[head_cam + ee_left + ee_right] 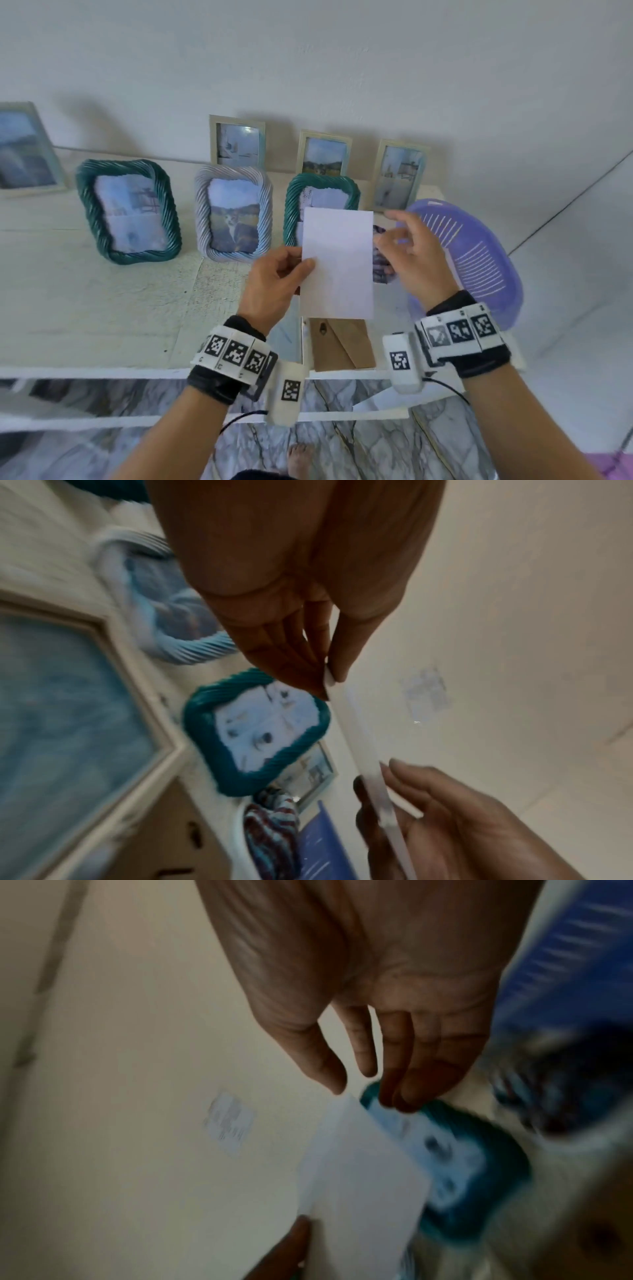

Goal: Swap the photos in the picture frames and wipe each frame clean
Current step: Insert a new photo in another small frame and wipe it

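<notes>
A white photo (pixel 337 263), its blank back toward me, is held upright above the table. My left hand (pixel 306 265) pinches its left edge between thumb and fingers, also seen in the left wrist view as the left hand (pixel 329 680) on the thin photo edge (pixel 363 739). My right hand (pixel 383 229) hovers at the photo's right edge with nearly straight fingers. In the right wrist view the right hand (pixel 363 1093) has thumb and fingers apart just above the photo (pixel 363 1172) corner. A brown frame back (pixel 339 346) with its stand lies flat below the photo.
Standing on the white table (pixel 85 308) are two teal rope frames (pixel 128 210) (pixel 291 212), a pale blue rope frame (pixel 234 212) and several plain frames (pixel 237 142) by the wall. A striped cloth (pixel 382 263) lies beside a purple basket (pixel 472 260) at the right.
</notes>
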{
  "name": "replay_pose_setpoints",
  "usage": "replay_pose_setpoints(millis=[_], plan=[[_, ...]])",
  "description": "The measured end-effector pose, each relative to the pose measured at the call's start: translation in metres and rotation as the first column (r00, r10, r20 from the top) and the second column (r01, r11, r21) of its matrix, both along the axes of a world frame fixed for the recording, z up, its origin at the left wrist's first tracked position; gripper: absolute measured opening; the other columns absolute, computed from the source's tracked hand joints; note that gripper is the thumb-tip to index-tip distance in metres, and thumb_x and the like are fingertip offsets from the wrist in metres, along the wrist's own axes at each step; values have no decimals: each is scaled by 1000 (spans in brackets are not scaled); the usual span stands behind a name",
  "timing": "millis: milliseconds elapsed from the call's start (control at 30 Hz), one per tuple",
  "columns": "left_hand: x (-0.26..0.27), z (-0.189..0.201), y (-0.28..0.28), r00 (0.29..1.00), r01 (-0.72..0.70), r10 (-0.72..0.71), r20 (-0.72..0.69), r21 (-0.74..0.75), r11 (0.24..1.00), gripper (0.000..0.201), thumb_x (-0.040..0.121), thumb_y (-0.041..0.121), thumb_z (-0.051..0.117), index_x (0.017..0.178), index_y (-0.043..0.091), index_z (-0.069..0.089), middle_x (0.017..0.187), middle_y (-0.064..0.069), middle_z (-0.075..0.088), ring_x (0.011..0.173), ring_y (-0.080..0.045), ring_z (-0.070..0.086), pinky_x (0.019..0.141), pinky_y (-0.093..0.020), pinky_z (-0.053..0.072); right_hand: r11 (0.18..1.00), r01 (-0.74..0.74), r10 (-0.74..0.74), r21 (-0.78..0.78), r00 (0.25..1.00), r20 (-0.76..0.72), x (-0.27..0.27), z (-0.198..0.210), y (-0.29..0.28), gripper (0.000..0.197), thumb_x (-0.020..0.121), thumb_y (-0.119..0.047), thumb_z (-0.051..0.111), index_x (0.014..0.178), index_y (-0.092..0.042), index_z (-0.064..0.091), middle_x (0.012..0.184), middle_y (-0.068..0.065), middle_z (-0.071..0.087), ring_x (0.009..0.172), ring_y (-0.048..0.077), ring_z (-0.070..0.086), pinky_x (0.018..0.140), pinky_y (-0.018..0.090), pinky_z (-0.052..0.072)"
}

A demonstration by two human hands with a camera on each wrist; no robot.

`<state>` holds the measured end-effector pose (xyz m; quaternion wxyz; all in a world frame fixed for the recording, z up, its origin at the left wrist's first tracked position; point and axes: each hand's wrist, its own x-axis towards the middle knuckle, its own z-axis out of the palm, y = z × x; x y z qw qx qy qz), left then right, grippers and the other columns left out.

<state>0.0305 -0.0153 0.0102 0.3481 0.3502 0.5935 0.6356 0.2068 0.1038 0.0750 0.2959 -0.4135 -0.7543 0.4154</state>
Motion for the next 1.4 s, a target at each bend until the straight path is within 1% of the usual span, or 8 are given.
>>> replay_pose_setpoints(millis=[133,300,467,667,833,1100,1267,1400], plan=[[-18,-33,-30,999,-37,38,6,-130,991,11,90,14,65,99,9,69,92,-10,74,87,-24,70,71,-33,59,924,-10,-22,-381,997,-79,-14,-57,-45,19,89,-6,61,103,-19,63,91,8,69,82,23,67,69,47,55],[-53,-71,-71,838,-263,83,-540,-265,928,21,88,27,69,108,19,68,97,3,65,84,-12,63,77,-31,53,944,20,-17,-329,1000,14,-26,-99,-76,19,88,-3,60,101,-17,65,84,1,68,78,13,64,73,33,54],[-73,-93,-100,852,-230,54,-521,-278,933,28,87,30,69,114,22,66,90,11,66,84,-3,60,78,-18,48,960,2,55,-279,979,197,-36,-116,-88,19,92,-16,57,104,-29,61,86,-8,65,83,13,62,71,23,51],[-72,-98,-108,758,-175,-3,-652,-208,962,43,82,55,50,117,33,64,88,22,63,87,2,52,78,-20,42,994,-1,33,-111,958,284,-54,-112,-98,22,92,-17,58,113,-19,64,85,-5,66,78,10,61,70,24,52],[-74,-104,-106,728,-191,-3,-685,-207,959,39,83,57,51,111,36,67,88,23,62,84,-6,53,75,-31,48,1000,-6,5,2,936,352,-65,-110,-104,19,92,-16,58,111,-15,65,82,-7,61,67,1,52,55,5,38],[-76,-107,-107,728,-202,-8,-685,-225,953,40,82,61,48,111,40,67,89,23,61,86,-6,53,70,-26,45,986,-21,-72,163,837,542,-69,-110,-107,20,92,-37,55,97,-18,60,76,-7,54,69,13,50,53,19,32],[-76,-108,-106,727,-201,-2,-686,-216,955,41,82,60,49,111,38,68,89,22,61,85,-7,53,72,-27,45,955,-12,-196,295,721,664,-39,-109,-93,39,90,-41,54,123,-19,56,117,5,55,104,23,50,79,30,46],[-77,-109,-106,728,-199,-4,-685,-217,956,40,82,60,49,111,39,68,88,23,61,85,-7,53,72,-26,45,983,-19,-130,180,619,774,-17,-113,-85,49,88,-47,55,129,-21,49,128,10,46,114,29,43,88,37,44]])
